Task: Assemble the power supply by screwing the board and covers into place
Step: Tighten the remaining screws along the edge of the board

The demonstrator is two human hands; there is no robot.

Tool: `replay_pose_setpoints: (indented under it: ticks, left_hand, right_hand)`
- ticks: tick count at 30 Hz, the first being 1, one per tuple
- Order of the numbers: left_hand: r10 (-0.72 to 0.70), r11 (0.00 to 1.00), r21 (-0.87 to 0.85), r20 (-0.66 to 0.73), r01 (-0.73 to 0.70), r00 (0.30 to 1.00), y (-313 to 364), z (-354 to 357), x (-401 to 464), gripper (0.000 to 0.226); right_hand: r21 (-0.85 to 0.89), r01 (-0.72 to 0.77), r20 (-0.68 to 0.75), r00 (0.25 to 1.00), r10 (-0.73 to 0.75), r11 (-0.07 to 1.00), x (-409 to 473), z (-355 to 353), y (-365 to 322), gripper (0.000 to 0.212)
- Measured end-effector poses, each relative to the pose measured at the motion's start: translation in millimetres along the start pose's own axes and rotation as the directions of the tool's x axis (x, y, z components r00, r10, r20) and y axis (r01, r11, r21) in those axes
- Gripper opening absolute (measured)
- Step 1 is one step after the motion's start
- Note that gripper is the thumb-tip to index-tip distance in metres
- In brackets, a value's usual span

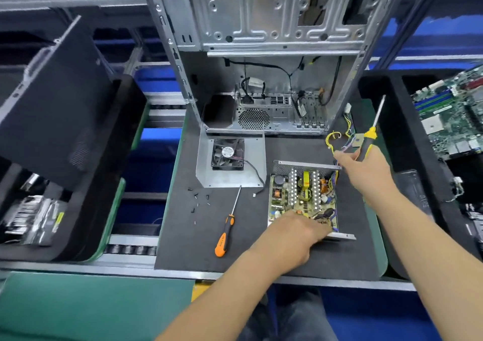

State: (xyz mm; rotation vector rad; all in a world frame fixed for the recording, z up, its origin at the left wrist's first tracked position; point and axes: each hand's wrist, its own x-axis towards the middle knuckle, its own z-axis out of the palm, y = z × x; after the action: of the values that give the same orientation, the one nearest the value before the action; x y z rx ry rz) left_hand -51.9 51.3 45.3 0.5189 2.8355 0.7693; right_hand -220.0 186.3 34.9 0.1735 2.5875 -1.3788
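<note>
On the dark mat of the tabletop (287, 259), the open power supply (304, 197) lies just right of the fan cover (230, 163), its board seated in the metal tray. It looks light but delicate: best held by the stiff tray edges, not the components. The left hand (295, 232) rests on its near corner, fingers curled over the edge. The right hand (364, 166) grips a yellow screwdriver (371, 131). Loose black screws (198, 202) lie on the mat, in no container. The right-hand tray (386, 121) holds a motherboard (452, 115).

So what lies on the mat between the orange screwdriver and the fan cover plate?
In the head view, loose black screws lie scattered there on the mat, left of the screwdriver's shaft.
</note>
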Motion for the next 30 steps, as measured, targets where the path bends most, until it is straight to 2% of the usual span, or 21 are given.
replay_pose_setpoints:
  ticks: [2, 4, 5, 6, 8, 10, 11, 12, 13, 15, 16, 18, 20, 22, 25, 28, 30]
  left_hand:
    - [0.018, 0.999, -0.047, -0.005, -0.018, 1.000, 0, -1, -1, 0.011]
    - [0.034, 0.992, -0.121, -0.094, -0.045, 0.995, 0, -1, -9, 0.020]
    - [0.006, 0.983, -0.178, -0.194, -0.042, 0.981, -3, -2, -16, 0.025]
    - [-0.055, 0.975, -0.222, -0.323, -0.019, 0.945, -8, -1, -23, 0.025]
    - [-0.217, 0.964, -0.250, -0.527, 0.094, 0.822, -29, -6, -40, 0.020]
    - [-0.389, 0.920, -0.295, -0.608, 0.259, 0.692, -60, -18, -51, 0.015]
    - [-0.446, 0.895, -0.294, -0.609, 0.335, 0.656, -77, -27, -52, 0.016]
    - [-0.464, 0.884, -0.255, -0.586, 0.392, 0.664, -94, -37, -48, 0.021]
    - [-0.454, 0.886, -0.185, -0.537, 0.426, 0.711, -110, -47, -39, 0.028]
    - [-0.420, 0.890, 0.015, -0.365, 0.456, 0.831, -139, -65, -15, 0.049]
    - [-0.421, 0.877, 0.129, -0.255, 0.463, 0.870, -151, -71, -2, 0.064]
    - [-0.480, 0.824, 0.314, -0.053, 0.471, 0.875, -169, -77, 18, 0.096]
    - [-0.532, 0.793, 0.382, 0.053, 0.475, 0.845, -179, -77, 28, 0.111]
    - [-0.538, 0.778, 0.402, 0.030, 0.482, 0.843, -184, -77, 32, 0.109]
    - [-0.480, 0.792, 0.373, -0.110, 0.484, 0.870, -177, -87, 30, 0.095]
    - [-0.362, 0.860, 0.242, -0.332, 0.449, 0.871, -154, -102, 20, 0.089]
    - [-0.320, 0.915, 0.092, -0.423, 0.392, 0.848, -130, -112, 13, 0.093]
  right_hand:
    - [-0.091, 0.011, -0.001, 1.000, -0.012, 0.996, 0, 1, 1, 0.032]
    - [-0.148, 0.037, -0.022, 0.999, -0.041, 0.988, -2, -1, 0, 0.033]
    - [-0.155, 0.035, -0.051, 0.998, -0.043, 0.987, -4, -2, 0, 0.034]
    - [-0.151, 0.030, -0.089, 0.995, -0.044, 0.988, -7, -3, 0, 0.035]
    - [-0.156, 0.080, -0.181, 0.977, -0.108, 0.985, -11, -6, 3, 0.038]
    - [-0.179, 0.148, -0.230, 0.955, -0.187, 0.973, -16, -8, 6, 0.040]
    - [-0.169, 0.159, -0.228, 0.954, -0.196, 0.973, -19, -8, 7, 0.041]
    - [-0.148, 0.161, -0.219, 0.957, -0.191, 0.976, -23, -8, 7, 0.041]
    - [-0.122, 0.161, -0.211, 0.960, -0.184, 0.979, -27, -7, 7, 0.040]
    - [-0.082, 0.175, -0.214, 0.959, -0.188, 0.981, -37, -5, 8, 0.033]
    - [-0.063, 0.179, -0.217, 0.958, -0.188, 0.982, -42, -5, 9, 0.030]
    - [-0.027, 0.156, -0.213, 0.964, -0.158, 0.987, -51, -5, 11, 0.024]
    - [-0.006, 0.123, -0.197, 0.973, -0.122, 0.992, -56, -7, 12, 0.018]
    - [0.002, 0.122, -0.189, 0.975, -0.119, 0.993, -60, -12, 13, 0.016]
    - [0.013, 0.137, -0.206, 0.970, -0.131, 0.991, -65, -22, 9, 0.013]
    - [0.111, 0.143, -0.192, 0.974, -0.120, 0.984, -72, -30, 1, 0.009]
    - [0.164, 0.172, -0.109, 0.982, -0.156, 0.971, -77, -35, -10, 0.010]
